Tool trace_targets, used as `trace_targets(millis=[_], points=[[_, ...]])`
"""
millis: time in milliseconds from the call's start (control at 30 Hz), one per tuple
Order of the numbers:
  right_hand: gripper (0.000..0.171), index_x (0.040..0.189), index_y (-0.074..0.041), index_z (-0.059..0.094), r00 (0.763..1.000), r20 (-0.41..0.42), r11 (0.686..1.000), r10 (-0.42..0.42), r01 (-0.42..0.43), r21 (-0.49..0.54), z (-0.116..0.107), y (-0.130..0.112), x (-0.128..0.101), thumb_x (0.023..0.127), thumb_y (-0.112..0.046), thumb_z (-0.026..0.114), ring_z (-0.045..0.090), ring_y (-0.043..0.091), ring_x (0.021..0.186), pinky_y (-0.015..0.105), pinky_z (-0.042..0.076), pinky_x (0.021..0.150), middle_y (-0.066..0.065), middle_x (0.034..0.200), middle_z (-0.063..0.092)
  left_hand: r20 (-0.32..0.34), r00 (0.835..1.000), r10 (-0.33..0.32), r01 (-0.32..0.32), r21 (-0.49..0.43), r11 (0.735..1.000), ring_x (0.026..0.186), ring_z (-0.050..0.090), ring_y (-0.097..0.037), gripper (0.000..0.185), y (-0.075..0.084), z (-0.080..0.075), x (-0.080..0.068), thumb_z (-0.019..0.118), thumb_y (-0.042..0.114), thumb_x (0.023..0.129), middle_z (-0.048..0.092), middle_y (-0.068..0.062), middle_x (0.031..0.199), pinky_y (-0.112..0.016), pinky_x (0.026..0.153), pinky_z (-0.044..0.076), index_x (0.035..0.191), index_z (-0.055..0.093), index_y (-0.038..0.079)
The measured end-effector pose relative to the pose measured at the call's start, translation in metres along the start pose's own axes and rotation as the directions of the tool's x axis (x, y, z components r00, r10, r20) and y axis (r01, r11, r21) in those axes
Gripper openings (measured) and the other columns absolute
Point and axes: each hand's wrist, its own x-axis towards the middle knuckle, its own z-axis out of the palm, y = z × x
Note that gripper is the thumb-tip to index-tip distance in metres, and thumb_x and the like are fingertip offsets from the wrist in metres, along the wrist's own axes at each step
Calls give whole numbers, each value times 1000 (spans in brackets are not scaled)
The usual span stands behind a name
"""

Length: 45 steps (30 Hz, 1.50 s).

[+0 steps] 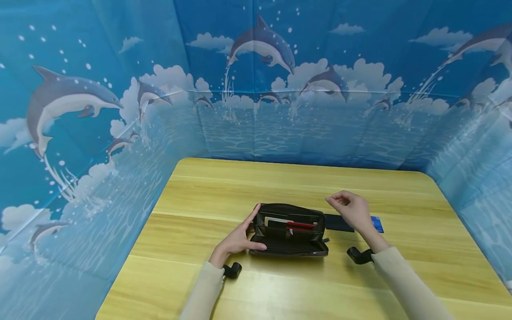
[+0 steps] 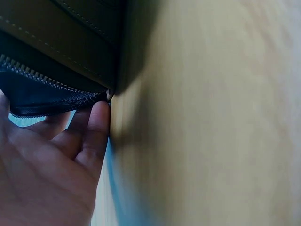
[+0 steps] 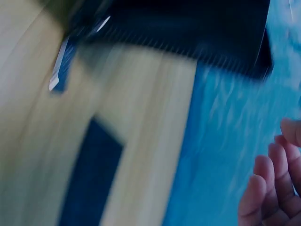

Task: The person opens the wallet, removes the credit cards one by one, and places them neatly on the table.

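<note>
A dark zip-around wallet lies unzipped and spread apart on the table, with a red card and a pale item in its inner slots. My left hand holds the wallet by its left end, thumb on the front flap and fingers along the back. The left wrist view shows the fingertips at the end of the zip. Above the table, right of the wallet, hovers my right hand, its fingers loosely curled and nothing visible in them. Below it lies a dark blue flat booklet.
A bright blue card lies on the wooden table, partly behind the right wrist. The wallet's zip pull sticks out at its right end. A blue dolphin-print curtain surrounds the table's back and sides.
</note>
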Motion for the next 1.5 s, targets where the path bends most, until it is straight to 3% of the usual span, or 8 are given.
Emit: trace_targets(millis=[133,267,467,600,900,1167,1500], points=[[17,86,-13,71,988,80,991,-130,131,-3,11,-30,4,89,-29,69,57,12,63,30,46,56,-4,74,64,-1,1000,6,-6,-6,1000,141,5,-20,112,-1,0,-1,84,35,73,0,19,155,-56,107,15,150,3,46],[11,84,-17,71,959,185,977,-213,213,25,22,-50,7,88,-28,70,57,8,63,30,48,58,-9,73,63,-1,1000,3,-3,0,1000,141,5,-20,112,0,1,-2,84,35,73,0,18,155,-56,107,15,149,3,49],[7,85,-17,72,896,346,959,-278,280,45,38,-68,9,88,-24,71,59,4,66,27,50,62,-12,76,64,5,1000,-5,5,-18,1000,141,3,-23,113,0,2,-4,84,33,73,-1,16,156,-56,108,13,150,3,48],[6,88,-13,75,864,402,942,-304,335,-9,48,-77,11,86,-19,72,60,3,66,27,50,62,-7,80,68,7,1000,-3,3,-31,1000,141,3,-23,113,0,2,-4,84,33,73,-1,13,156,-56,108,13,151,2,46],[7,85,-10,76,849,417,888,-324,425,-175,63,-90,12,79,-13,78,60,8,65,29,50,59,-1,80,68,0,1000,8,-8,-22,1000,141,4,-19,115,-1,1,-3,85,30,72,0,15,155,-52,109,13,151,2,43],[12,85,-9,73,836,448,857,-315,454,-245,65,-93,13,76,-13,81,59,14,69,33,50,62,0,81,63,13,1000,16,-16,-33,999,141,5,-19,116,0,2,-2,85,28,73,-1,14,156,-50,109,16,152,1,40],[15,80,-8,74,817,473,820,-331,497,-284,70,-93,20,73,-16,84,56,13,65,30,50,57,0,76,58,25,999,29,-28,-27,999,141,7,-19,116,-1,3,-3,84,28,73,-3,14,156,-47,107,24,152,0,41]])
